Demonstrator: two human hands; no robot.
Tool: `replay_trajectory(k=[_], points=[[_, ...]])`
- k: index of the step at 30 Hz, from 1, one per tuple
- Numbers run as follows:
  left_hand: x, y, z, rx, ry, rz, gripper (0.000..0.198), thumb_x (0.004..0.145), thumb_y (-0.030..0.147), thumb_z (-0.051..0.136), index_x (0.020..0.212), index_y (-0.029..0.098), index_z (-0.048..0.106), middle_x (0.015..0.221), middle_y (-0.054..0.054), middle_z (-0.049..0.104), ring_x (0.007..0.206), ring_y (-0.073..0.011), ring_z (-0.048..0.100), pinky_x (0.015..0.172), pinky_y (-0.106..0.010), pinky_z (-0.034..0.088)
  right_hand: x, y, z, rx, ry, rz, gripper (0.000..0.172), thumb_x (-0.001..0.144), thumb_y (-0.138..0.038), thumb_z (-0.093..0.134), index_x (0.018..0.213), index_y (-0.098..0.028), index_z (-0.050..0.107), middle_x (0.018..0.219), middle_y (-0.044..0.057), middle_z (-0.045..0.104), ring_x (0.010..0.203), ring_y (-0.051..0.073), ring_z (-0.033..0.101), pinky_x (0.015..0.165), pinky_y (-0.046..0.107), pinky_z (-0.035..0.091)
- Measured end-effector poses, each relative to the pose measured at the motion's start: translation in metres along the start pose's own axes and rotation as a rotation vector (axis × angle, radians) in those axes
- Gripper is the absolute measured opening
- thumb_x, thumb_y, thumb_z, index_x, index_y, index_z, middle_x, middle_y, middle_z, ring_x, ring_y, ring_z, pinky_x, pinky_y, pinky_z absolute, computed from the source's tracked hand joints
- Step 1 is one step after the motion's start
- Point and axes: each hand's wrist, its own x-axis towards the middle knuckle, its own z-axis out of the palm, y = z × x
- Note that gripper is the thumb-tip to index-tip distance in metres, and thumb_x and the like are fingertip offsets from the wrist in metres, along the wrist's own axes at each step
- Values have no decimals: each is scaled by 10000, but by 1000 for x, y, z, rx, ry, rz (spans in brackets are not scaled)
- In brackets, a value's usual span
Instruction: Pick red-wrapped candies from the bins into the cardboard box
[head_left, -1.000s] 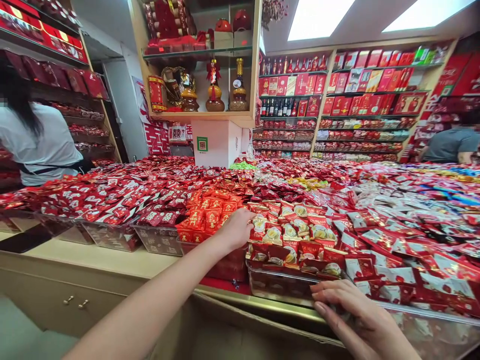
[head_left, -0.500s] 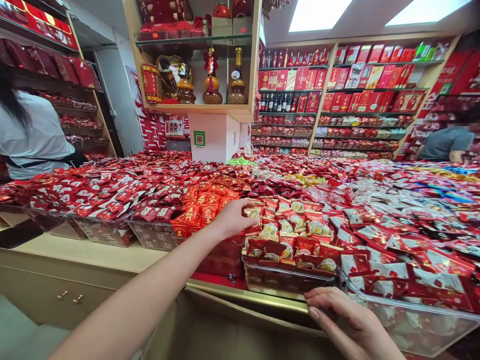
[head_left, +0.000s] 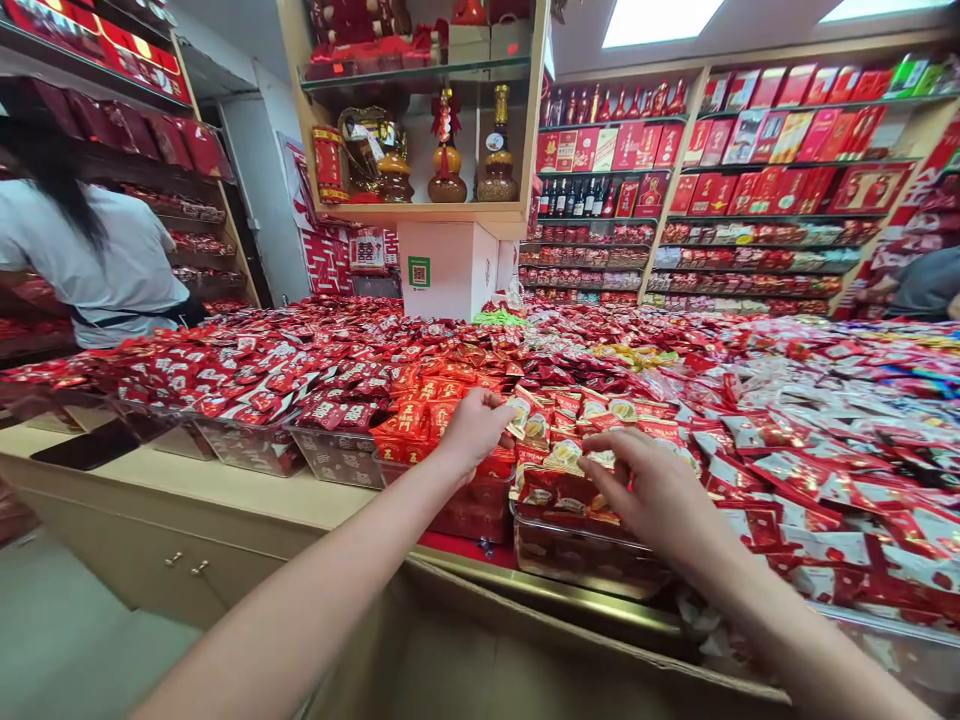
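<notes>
Nearest, below the hands, an open box of brown cardboard (head_left: 450,645), rim close to the edge of a cream-coloured counter (head_left: 330,500). Just beyond, a low rectangular tub of clear plastic (head_left: 581,560), filled above the rim with small red-and-gold wrapped packets (head_left: 566,453) printed with pale yellow fruit. Over the front of this heap, the right hand (head_left: 660,480), thumb and fingers apart; cannot tell if touching any packet. At the heap's left side, the left hand (head_left: 476,430), thumb and forefinger near together beside a packet; cannot tell if really clamped. Front packets already in fairly regular rows; with both hands among the upper ones, probably only partly done, the rest left. To the left, orange-red packets with gold characters (head_left: 420,412); to the right, red-and-white packets (head_left: 832,540). Farther, a square white pillar (head_left: 439,295); last, wooden wall shelves (head_left: 664,215) with red boxes (head_left: 724,193).
</notes>
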Motion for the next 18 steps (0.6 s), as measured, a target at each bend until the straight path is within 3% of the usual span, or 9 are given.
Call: replay_trajectory(k=[3,5,7,10,12,15,18], points=[[-4,-3,-8,-8,9,-14,373,719,170,561,1069,152,430,590,46,552,392,-74,521,374,-151,315,23,-5,0,-41,-127,14,138,804,-231,497,799,-170,621,801,59,644,758,214,587,693,313,439],[-7,-3,-11,-16,-27,-22,305,748,152,534,1046,143,469,618,27,584,405,-65,534,371,-139,311,37,-8,3,-13,-214,47,151,794,-223,503,809,-161,639,808,67,662,765,224,591,697,324,435],[-10,-2,-11,-22,-79,-31,171,768,118,503,938,126,521,667,3,617,410,-53,541,356,-124,297,50,-10,9,17,-232,100,218,781,-208,505,946,-126,620,885,95,658,745,221,591,679,327,437],[-13,-4,-7,-25,-158,-22,99,782,113,501,876,123,528,718,-13,641,421,-46,548,343,-106,285,65,-7,16,102,-198,143,539,770,-224,521,1270,-90,370,1072,139,587,726,188,585,639,303,444],[-12,-7,-4,-16,-199,-3,116,783,129,513,898,127,526,722,-16,647,421,-45,546,343,-101,286,71,-4,19,209,-196,146,600,771,-242,521,1308,-105,292,1095,137,560,728,162,575,619,272,441],[-10,-13,-5,28,-218,18,171,780,116,496,949,119,525,757,-37,650,408,-39,532,353,-107,314,74,1,22,272,-250,122,334,761,-261,523,1059,-110,524,850,69,610,647,135,541,554,235,412],[-8,-22,-9,106,-203,34,296,741,63,474,1032,106,512,892,-80,638,382,-31,514,380,-137,376,69,2,24,236,-336,88,139,736,-271,544,778,-144,582,600,-10,552,534,116,479,479,221,357]])
